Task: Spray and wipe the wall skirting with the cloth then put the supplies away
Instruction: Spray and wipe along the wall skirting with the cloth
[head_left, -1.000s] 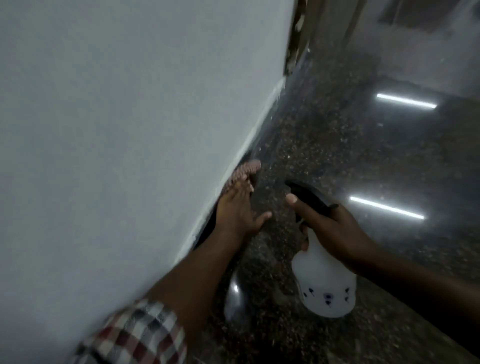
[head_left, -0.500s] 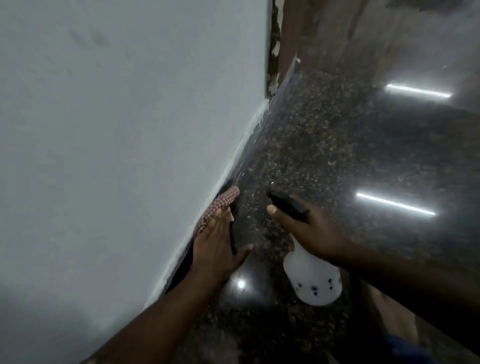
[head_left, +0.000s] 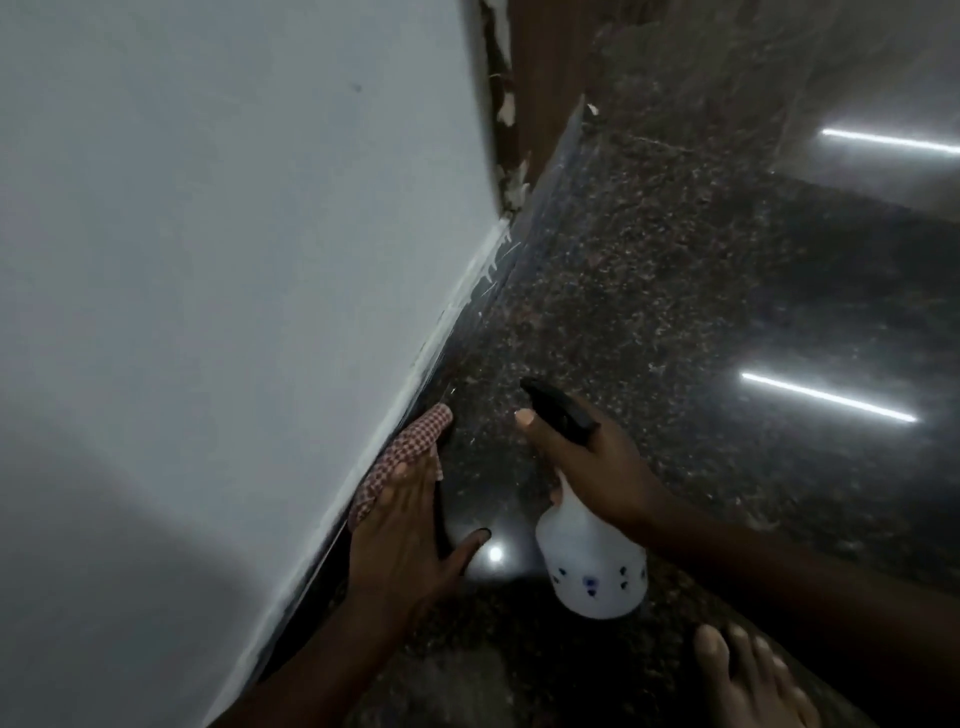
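A dark glossy skirting (head_left: 480, 296) runs along the foot of the white wall (head_left: 234, 260), from lower left up to the door frame. My left hand (head_left: 402, 540) lies flat with its fingers together, pressing a red-and-white checked cloth (head_left: 402, 457) against the skirting. The cloth's far end sticks out beyond my fingertips. My right hand (head_left: 597, 462) grips the neck of a white spray bottle (head_left: 592, 561) with a black trigger head (head_left: 558, 410), held above the floor just right of the cloth, nozzle pointing up along the skirting.
The floor (head_left: 675, 286) is dark speckled polished stone that reflects ceiling tube lights. A brown door frame (head_left: 540, 78) with flaking paint ends the wall at the top. My bare foot (head_left: 753, 680) is at the bottom right.
My left hand and the cloth have slid back along the skirting toward me. The spray bottle hand has moved with them, and my foot has come into view.
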